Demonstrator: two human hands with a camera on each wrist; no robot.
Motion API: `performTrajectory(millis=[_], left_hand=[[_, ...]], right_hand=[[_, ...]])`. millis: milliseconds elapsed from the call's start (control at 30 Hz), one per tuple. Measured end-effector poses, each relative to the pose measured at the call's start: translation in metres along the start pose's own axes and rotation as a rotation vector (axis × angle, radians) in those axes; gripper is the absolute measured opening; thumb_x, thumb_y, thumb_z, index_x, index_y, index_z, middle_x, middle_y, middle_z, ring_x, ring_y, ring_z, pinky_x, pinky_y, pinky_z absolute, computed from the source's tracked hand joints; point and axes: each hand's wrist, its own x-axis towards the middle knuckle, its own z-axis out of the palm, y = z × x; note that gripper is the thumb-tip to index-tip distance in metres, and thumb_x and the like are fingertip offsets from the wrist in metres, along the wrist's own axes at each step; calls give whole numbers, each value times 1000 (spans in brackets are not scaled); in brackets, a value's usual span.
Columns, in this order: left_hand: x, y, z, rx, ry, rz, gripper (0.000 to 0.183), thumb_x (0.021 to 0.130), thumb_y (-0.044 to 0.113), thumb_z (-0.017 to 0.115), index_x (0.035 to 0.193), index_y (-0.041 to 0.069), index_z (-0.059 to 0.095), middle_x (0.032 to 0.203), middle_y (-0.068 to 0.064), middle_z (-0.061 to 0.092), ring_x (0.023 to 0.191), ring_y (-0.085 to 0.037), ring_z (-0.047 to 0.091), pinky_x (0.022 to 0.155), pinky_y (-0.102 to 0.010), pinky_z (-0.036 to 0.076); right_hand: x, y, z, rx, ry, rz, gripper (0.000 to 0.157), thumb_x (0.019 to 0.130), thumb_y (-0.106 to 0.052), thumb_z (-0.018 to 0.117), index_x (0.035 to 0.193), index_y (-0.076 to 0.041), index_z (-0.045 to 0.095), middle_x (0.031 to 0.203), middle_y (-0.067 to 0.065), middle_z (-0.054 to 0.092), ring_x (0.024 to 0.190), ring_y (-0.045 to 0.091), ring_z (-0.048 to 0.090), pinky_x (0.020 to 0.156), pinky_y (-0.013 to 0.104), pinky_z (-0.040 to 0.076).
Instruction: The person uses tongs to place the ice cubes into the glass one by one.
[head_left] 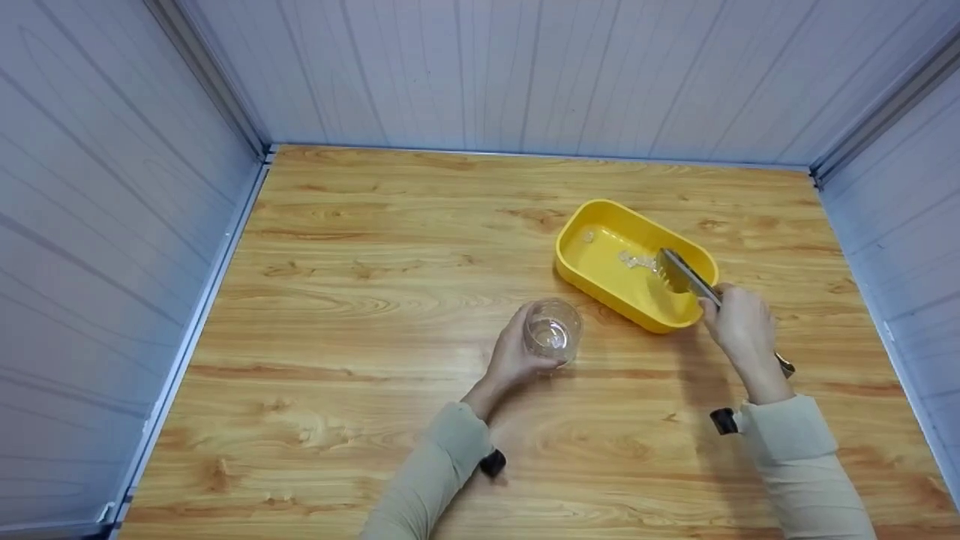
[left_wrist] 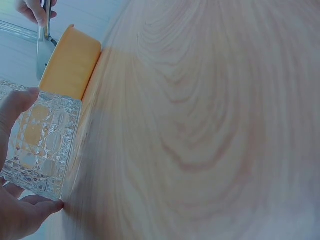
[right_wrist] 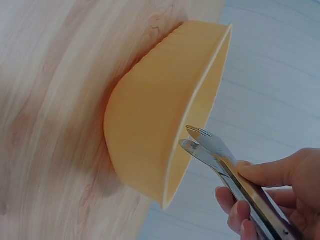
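My left hand (head_left: 516,354) grips a clear glass (head_left: 553,330) round its side, with thumb and fingers on opposite sides. The left wrist view shows the cut pattern on the wall of the glass (left_wrist: 42,145), which stands at the tabletop. My right hand (head_left: 741,326) holds a pair of metal tongs (head_left: 691,277) by the arms. Their tips reach over the rim into a yellow tub (head_left: 611,302), close to several small clear pieces like ice cubes (head_left: 636,260). I cannot tell whether the tongs pinch a piece.
The tub sits to the right of the glass and slightly farther back on the wood-grain table (head_left: 360,315). Pale panels enclose the table, with a back wall (head_left: 495,75), a left wall (head_left: 97,225) and a right wall (head_left: 900,225).
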Motion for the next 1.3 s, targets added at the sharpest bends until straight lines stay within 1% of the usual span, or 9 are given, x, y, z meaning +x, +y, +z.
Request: performTrajectory(millis=[200,333,467,600,800,967,1100,1300], left_hand=[[-1,0,0,-11,-3,-11,94,51,17,84,131,7,36,125,-6,47,116,-18,42,99,-30,31],[0,0,-1,-23,-6,-13,94,51,16,84,131,9,36,125,-4,47,115,-16,42,99,-29,31],[0,0,-1,-36,-6,3,94,51,14,83,131,7,36,125,-6,47,115,-17,43,99,-29,32],[-1,0,-2,-32,-6,6,94,52,14,83,131,4,35,126,-8,47,116,-19,42,99,-30,31],[0,1,-2,-17,-12,-13,94,52,18,84,132,6,35,127,-6,46,117,-18,41,99,-29,31],[0,1,-1,-5,-12,-15,94,52,18,84,131,6,35,127,-7,46,117,-18,41,99,-29,31],[0,1,-1,1,-11,-14,94,51,18,84,131,6,35,126,-7,46,116,-18,42,98,-29,32],[1,0,0,-7,-11,-16,94,51,18,84,131,6,35,126,-7,46,116,-18,41,99,-29,31]], right_hand=[[-5,-8,-6,12,20,-8,29,86,-14,55,99,11,58,68,19,56,50,25,45,38,30,34],[-8,-14,-8,32,64,-42,28,85,-13,57,97,12,59,65,18,55,48,24,44,37,29,32],[-14,-21,-11,50,125,-84,25,83,-13,60,92,11,60,62,17,54,47,24,44,37,30,31],[-19,-29,-15,55,158,-104,25,82,-14,62,91,10,61,63,18,55,47,25,45,38,32,32],[-25,-39,-17,76,187,-141,26,81,-13,62,95,9,61,67,21,58,47,26,47,38,36,36],[-32,-46,-18,98,197,-174,27,81,-13,63,95,10,60,66,21,58,44,23,45,36,31,35],[-38,-52,-19,106,188,-194,28,82,-13,62,96,10,60,64,19,57,42,21,43,35,28,34],[-45,-57,-18,110,200,-243,27,81,-13,63,96,9,62,66,19,58,44,21,44,38,32,36]])
